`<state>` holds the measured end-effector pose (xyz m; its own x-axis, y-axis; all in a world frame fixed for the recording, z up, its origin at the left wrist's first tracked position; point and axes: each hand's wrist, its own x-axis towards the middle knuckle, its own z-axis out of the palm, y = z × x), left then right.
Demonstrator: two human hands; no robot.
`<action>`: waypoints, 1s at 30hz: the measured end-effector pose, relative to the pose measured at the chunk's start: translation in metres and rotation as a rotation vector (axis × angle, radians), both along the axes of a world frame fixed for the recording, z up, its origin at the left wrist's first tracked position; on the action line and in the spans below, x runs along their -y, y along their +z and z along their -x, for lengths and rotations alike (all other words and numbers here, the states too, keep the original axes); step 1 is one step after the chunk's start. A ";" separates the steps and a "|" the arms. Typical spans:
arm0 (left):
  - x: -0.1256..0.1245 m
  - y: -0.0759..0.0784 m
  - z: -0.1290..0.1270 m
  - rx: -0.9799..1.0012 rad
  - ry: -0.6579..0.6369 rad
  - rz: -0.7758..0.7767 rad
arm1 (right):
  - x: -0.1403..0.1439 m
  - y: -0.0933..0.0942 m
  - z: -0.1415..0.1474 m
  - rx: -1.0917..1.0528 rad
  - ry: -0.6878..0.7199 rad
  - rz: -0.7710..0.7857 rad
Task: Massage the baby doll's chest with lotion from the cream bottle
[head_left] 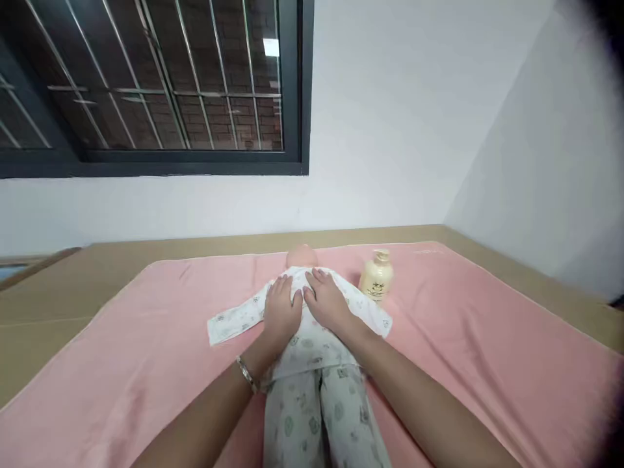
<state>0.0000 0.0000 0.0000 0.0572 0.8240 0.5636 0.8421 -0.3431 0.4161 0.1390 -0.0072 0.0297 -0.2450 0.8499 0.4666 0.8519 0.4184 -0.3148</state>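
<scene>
A baby doll (pixel 312 351) in white patterned pyjamas lies on its back on a pink towel (pixel 463 338), head (pixel 301 255) pointing away from me. My left hand (pixel 281 310) rests flat on the left side of its chest, fingers apart, a bracelet on the wrist. My right hand (pixel 327 300) lies flat on the right side of the chest, beside the left hand. Neither hand grips anything. The doll's sleeves spread out to both sides.
A cream pump bottle (pixel 376 276) stands on the towel just right of the doll's head. The towel covers a tan surface (pixel 58 292) set against a white wall. A dark-framed barred window (pixel 146 84) is at upper left.
</scene>
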 end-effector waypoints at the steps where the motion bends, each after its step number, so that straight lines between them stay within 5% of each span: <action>1: 0.000 0.000 0.000 0.001 0.003 0.002 | 0.000 0.000 0.000 0.002 -0.004 0.004; 30: 0.000 -0.002 0.002 -0.016 0.011 -0.027 | -0.003 -0.005 0.001 -0.010 -0.005 0.042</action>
